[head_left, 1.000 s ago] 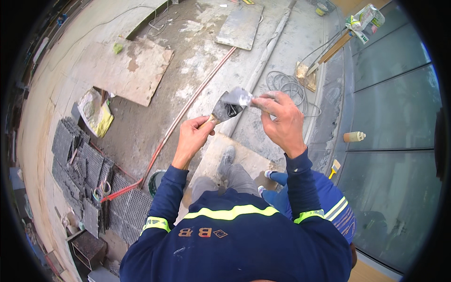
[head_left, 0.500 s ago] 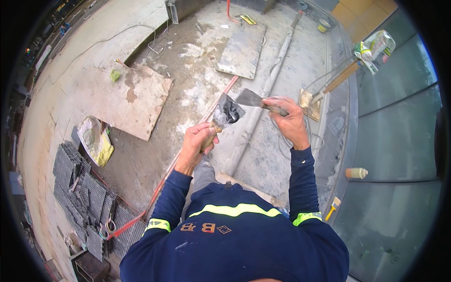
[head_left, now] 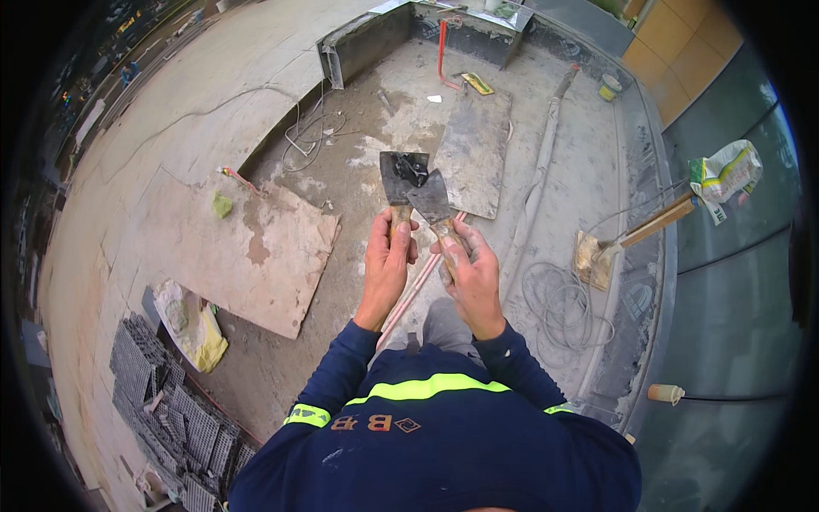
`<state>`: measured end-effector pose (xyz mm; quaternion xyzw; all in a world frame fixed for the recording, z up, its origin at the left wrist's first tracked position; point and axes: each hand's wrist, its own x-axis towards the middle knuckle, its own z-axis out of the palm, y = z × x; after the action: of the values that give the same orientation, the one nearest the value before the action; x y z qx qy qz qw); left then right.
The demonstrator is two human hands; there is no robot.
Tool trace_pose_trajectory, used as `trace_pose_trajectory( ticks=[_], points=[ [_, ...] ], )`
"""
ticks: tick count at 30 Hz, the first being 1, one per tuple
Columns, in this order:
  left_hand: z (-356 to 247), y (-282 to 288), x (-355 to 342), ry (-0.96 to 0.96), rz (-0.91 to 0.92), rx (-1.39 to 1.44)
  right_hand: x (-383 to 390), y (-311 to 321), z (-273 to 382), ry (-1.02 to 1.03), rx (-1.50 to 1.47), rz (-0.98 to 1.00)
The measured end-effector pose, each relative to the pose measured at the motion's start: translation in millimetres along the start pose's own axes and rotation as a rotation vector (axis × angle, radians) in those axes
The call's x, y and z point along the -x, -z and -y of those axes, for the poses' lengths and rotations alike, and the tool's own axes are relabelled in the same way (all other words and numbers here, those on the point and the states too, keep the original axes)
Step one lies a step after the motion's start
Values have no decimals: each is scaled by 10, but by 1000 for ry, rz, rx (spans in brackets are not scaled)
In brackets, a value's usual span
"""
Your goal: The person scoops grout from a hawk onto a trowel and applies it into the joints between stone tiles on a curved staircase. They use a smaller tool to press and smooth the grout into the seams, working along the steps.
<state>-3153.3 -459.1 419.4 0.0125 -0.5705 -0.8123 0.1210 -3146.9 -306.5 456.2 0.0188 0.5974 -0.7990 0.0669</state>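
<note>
Nearby lie boards (head_left: 247,256) and coiled cable (head_left: 587,299) — left grip (head_left: 388,273) clasps a scraper (head_left: 397,192) (black-smeared), right grip (head_left: 474,280) a second scraper (head_left: 432,201).

Orange capital letters (head_left: 362,424) and a diamond-shaped emblem (head_left: 407,424) stand across the person's navy long-sleeved shirt (head_left: 478,465), while green-and-yellow print covers the white plastic bag (head_left: 723,177) and a pale, illegible stamp (head_left: 637,300) marks the dark edging strip (head_left: 653,247).

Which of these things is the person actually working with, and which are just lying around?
In use:
- scraper bearing dark paste, held in the left hand
- second scraper, held in the right hand

Apparently just lying about:
- stained flat board
- white-and-yellow sack
- piled grey grid panels
- pale bottle
</note>
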Motion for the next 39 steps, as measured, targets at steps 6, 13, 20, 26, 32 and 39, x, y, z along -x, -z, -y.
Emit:
trace_pose_trajectory(
  ticks=[6, 13, 20, 26, 32, 39],
  points=[
    [391, 460, -1257, -69, 23, -496, -1565, -434, -30, -2, -4, 52],
    [674, 1194, -3496, 217, -50, -338, -4112, -496, 203, 233, 149, 266],
    [-105, 1995, -5527, 263, -12, -172, -6760, -1252, 645, 682, 623, 726],
    [-125, 2825, -6788, 178, -146, 28, -8472, -2556, 559, 812, 721, 830],
    [2, 4243, -8360, 123, -341, 43, -10441, -4276, 80, 1203, 1213, 684],
    [-630, 6068, -10610, 200, -682, -304, -12153, -6845, -452, 1135, 1066, 883]
  ],
)
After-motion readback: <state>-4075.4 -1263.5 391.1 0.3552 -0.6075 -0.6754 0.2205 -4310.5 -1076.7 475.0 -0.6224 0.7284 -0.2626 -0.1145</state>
